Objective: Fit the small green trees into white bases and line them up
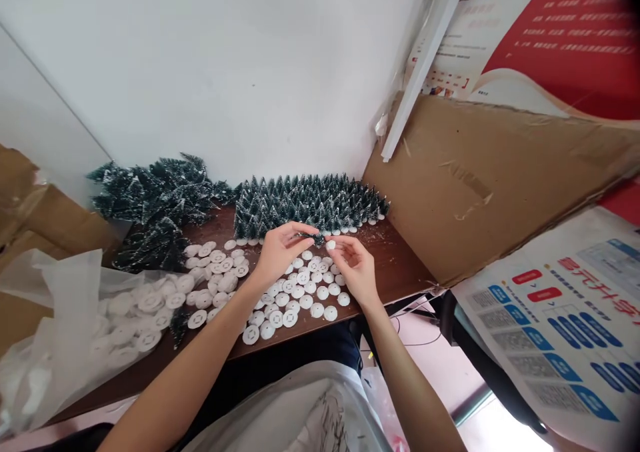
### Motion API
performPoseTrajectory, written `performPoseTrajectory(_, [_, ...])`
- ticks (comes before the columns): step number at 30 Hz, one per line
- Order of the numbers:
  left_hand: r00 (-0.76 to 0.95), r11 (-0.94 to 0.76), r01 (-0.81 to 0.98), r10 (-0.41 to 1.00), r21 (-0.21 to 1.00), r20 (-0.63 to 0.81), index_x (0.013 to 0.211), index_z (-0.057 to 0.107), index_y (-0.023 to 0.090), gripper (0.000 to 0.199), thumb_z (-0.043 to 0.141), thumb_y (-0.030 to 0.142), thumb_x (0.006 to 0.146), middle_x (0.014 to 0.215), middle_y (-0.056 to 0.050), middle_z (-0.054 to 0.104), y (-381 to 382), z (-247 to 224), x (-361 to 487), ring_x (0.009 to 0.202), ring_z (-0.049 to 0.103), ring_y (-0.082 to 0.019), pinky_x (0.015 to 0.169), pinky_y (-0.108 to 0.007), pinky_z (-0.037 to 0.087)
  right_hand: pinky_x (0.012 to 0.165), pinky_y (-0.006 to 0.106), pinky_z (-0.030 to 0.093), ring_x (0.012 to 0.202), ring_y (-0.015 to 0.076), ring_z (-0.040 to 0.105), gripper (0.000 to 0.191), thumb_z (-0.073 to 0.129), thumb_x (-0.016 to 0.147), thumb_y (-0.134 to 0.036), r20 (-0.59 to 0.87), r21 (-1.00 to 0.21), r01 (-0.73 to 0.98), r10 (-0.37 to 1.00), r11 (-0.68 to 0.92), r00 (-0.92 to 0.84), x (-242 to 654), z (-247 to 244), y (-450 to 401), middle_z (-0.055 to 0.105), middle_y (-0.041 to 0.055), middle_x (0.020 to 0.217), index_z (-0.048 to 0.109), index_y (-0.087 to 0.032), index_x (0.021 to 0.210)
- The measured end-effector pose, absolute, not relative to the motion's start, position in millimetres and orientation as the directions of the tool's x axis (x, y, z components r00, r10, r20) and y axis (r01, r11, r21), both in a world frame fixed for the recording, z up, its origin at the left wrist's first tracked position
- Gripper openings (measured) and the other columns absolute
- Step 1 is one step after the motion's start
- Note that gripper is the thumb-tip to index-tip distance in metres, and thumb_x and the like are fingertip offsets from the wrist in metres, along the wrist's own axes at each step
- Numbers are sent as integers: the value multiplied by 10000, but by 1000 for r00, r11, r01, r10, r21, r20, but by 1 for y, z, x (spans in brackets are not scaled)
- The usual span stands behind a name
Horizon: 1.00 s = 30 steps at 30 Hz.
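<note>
My left hand [284,251] pinches a small dark green mini tree [319,239] with its thumb and fingers. Close on its right, my right hand [356,263] grips a white round base [331,245] at the tree's lower end; whether the two are joined cannot be made out. Below both hands, many loose white discs [303,277] lie on the brown table [407,265]. Just behind the hands stand packed rows of small snow-tipped trees [300,202], upright on white bases.
A pile of loose trees [155,189] lies at the back left. A clear plastic bag [75,325] with more white discs is at the left, beside a cardboard box [60,219]. A cardboard panel [480,179] borders the right side; a white wall stands behind.
</note>
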<state>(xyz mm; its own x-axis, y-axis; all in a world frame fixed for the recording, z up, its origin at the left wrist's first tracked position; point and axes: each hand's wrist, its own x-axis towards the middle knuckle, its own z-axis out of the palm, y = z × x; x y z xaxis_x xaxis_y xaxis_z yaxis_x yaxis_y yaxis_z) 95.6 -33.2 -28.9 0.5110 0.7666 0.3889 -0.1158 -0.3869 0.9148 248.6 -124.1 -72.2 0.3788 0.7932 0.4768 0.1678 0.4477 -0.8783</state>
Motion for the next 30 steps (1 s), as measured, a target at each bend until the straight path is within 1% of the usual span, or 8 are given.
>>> performPoseTrajectory(7, [495,-396,-90,778,914,386,895,721,188,119,727,220,781,998,-64,746,-35,-25,94,1019,690,-205,991,-393,549,919,348,555,1010,189,683,211,658,872,-233,444,-896,171,819,410,364,247,-69,-126,715,56,1142,666,-240,1083])
performPoseTrajectory(16, [536,-418,-128,733,899,418,894,726,194,101,718,185,793,996,-54,754,-35,-26,91,998,708,-201,956,-375,581,903,352,561,986,191,693,213,664,869,-248,440,-898,171,824,406,356,248,-73,-128,723,53,1124,667,-245,1082])
performPoseTrajectory(24, [552,-448,-119,712,886,434,886,731,209,95,717,171,800,978,-39,761,-31,-29,89,985,716,-190,969,-363,576,916,362,564,996,193,693,231,680,853,-247,423,-905,136,832,402,358,248,-73,-127,730,55,1104,656,-236,1082])
performPoseTrajectory(30, [559,-431,-113,718,895,416,851,724,205,55,721,193,797,1003,-47,756,-30,-34,91,999,712,-200,966,-380,578,918,363,569,987,192,699,228,699,830,-261,387,-917,49,850,397,358,248,-74,-126,735,52,1105,655,-237,1052])
